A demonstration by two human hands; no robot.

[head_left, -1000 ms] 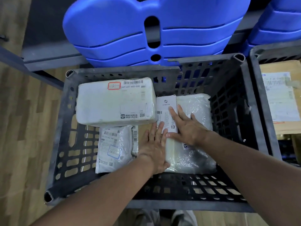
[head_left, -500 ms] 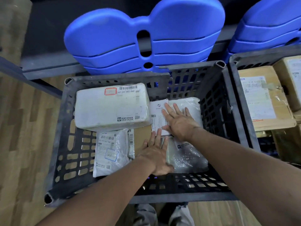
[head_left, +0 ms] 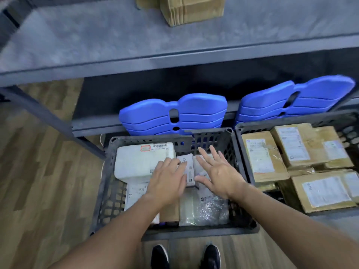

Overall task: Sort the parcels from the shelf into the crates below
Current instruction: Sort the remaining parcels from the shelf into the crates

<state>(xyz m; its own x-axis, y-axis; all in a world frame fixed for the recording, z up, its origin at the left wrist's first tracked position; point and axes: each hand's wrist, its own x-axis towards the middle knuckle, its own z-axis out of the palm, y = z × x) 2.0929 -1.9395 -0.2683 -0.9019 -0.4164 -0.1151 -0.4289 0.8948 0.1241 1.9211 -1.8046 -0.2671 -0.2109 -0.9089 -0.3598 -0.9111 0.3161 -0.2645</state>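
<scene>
A dark grey slotted crate [head_left: 108,183] stands on the floor below the shelf. It holds a large white parcel [head_left: 136,164] at the back left, a small white bag [head_left: 136,195] in front of it and a clear bubble-wrap parcel [head_left: 206,208] at the right. My left hand [head_left: 167,181] hovers over the crate's middle, fingers loose, holding nothing. My right hand [head_left: 217,171] is spread open above the bubble-wrap parcel, lifted off it. A second crate [head_left: 240,131] on the right is packed with brown cardboard parcels [head_left: 264,156]. More cardboard boxes [head_left: 190,10] sit on the grey shelf [head_left: 97,39].
Two stacks of blue plastic seats [head_left: 174,117] lean against the lower shelf rail behind the crates. A slanted grey shelf leg [head_left: 48,117] crosses the left side. Wood-pattern floor lies to the left. My black shoes [head_left: 159,257] stand just in front of the crate.
Both hands have lifted off the bubble-wrap parcel and risen above the crate. The view has pulled back and up, bringing the shelf and the right crate into sight.
</scene>
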